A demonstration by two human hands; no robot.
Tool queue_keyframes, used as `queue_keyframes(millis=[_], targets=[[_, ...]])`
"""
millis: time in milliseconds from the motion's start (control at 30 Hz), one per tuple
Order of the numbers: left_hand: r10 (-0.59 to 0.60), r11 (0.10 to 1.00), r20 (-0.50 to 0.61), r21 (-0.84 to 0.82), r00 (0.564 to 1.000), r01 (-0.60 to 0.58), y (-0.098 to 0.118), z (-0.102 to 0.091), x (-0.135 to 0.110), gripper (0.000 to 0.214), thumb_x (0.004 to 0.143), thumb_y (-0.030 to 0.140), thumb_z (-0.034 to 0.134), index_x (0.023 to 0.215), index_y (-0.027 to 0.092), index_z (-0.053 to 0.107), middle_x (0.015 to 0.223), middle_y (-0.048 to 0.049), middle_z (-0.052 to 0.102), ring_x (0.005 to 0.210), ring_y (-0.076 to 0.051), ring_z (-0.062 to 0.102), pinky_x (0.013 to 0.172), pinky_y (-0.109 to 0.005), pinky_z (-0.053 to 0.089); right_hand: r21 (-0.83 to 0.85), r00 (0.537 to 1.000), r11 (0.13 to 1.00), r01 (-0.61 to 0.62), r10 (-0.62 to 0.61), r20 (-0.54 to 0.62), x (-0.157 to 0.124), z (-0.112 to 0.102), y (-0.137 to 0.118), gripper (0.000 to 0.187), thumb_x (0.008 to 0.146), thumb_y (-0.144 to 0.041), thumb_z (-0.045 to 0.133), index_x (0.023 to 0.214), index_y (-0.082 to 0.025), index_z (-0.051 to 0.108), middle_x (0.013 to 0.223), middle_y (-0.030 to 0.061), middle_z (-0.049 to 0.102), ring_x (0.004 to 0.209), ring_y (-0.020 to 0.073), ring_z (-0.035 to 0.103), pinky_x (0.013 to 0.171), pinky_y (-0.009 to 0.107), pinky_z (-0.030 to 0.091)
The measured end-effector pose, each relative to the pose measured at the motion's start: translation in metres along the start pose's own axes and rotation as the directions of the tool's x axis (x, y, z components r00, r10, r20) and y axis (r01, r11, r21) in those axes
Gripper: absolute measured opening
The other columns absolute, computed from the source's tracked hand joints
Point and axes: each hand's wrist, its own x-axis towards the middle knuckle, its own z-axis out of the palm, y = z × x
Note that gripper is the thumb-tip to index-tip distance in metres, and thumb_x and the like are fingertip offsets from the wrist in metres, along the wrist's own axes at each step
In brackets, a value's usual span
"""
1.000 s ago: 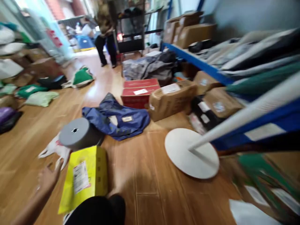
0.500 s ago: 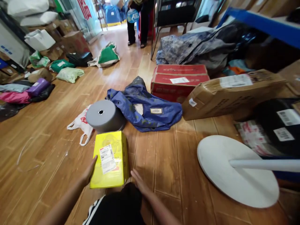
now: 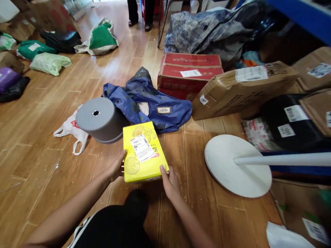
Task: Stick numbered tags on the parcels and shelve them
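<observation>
A yellow box [image 3: 143,151] with a white shipping label is held between both my hands just above the wooden floor. My left hand [image 3: 115,167] presses its left side, fingers curled on the edge. My right hand [image 3: 169,182] grips its lower right corner. Right behind the box stands a grey round stool [image 3: 99,119], and a crumpled blue bag [image 3: 150,103] lies beyond it. My knee in black shorts [image 3: 121,220] is below the box.
A white round lamp base [image 3: 232,165] with its pole lies to the right. A red carton [image 3: 190,74], brown parcels [image 3: 240,89] and black bags crowd the right. A white plastic bag [image 3: 71,129] lies left of the stool. A person's legs [image 3: 139,12] stand at the far end.
Both hands closed on the yellow box, which has risen and turned slightly toward the right. The view tilted further down toward the floor.
</observation>
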Motion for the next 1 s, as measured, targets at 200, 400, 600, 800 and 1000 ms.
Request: queue_keyframes(millis=[200,400,600,800,1000], targets=[[0.064,0.99,-0.012,0.13,0.998,-0.062,0.015,0.018,0.007,0.069,0.073,0.075,0.051,0.111,0.018,0.065,0.104,-0.0129,0.072,0.088,-0.028,0.068,0.066,-0.032,0.05,0.015,0.999,1.0,-0.004,0.004,-0.039,-0.002,-0.007,0.007,0.046,0.08,-0.064,0.05,0.097,-0.023,0.062,0.111,0.0138,0.065,0.113,0.0347,0.052,0.099,0.044,0.036],[0.076,0.988,-0.049,0.135,0.996,-0.069,0.02,0.015,0.012,0.071,0.072,0.076,0.05,0.108,0.017,0.066,0.104,-0.0146,0.073,0.087,-0.029,0.069,0.061,-0.031,0.049,-0.032,0.996,0.998,0.051,-0.053,-0.065,-0.002,-0.007,-0.002,0.049,0.079,-0.065,0.049,0.098,-0.021,0.061,0.11,0.0159,0.064,0.115,0.0372,0.049,0.101,0.047,0.032],[0.105,0.985,-0.059,0.144,0.993,-0.096,0.027,0.015,0.008,0.073,0.071,0.077,0.052,0.112,0.018,0.064,0.106,-0.0147,0.072,0.088,-0.03,0.069,0.065,-0.033,0.05,-0.051,0.995,0.997,0.063,-0.067,-0.079,-0.001,-0.007,-0.009,0.047,0.08,-0.064,0.046,0.095,-0.021,0.06,0.108,0.0168,0.063,0.113,0.0377,0.049,0.099,0.047,0.032],[0.118,0.981,-0.052,0.158,0.992,-0.109,0.026,0.012,0.012,0.076,0.071,0.077,0.051,0.117,0.017,0.063,0.108,-0.0157,0.071,0.086,-0.029,0.069,0.066,-0.034,0.052,0.04,0.993,0.998,0.044,-0.039,-0.11,-0.002,-0.006,-0.012,0.043,0.076,-0.063,0.053,0.09,-0.023,0.059,0.104,0.0153,0.063,0.112,0.037,0.048,0.1,0.046,0.03],[0.137,0.976,-0.05,0.175,0.989,-0.126,0.025,0.006,0.02,0.079,0.071,0.078,0.051,0.119,0.017,0.063,0.11,-0.0161,0.071,0.085,-0.029,0.069,0.059,-0.03,0.049,-0.069,0.995,0.996,0.056,-0.061,-0.075,-0.002,-0.006,-0.017,0.052,0.081,-0.065,0.042,0.097,-0.019,0.058,0.108,0.0194,0.061,0.113,0.0382,0.048,0.099,0.047,0.032]])
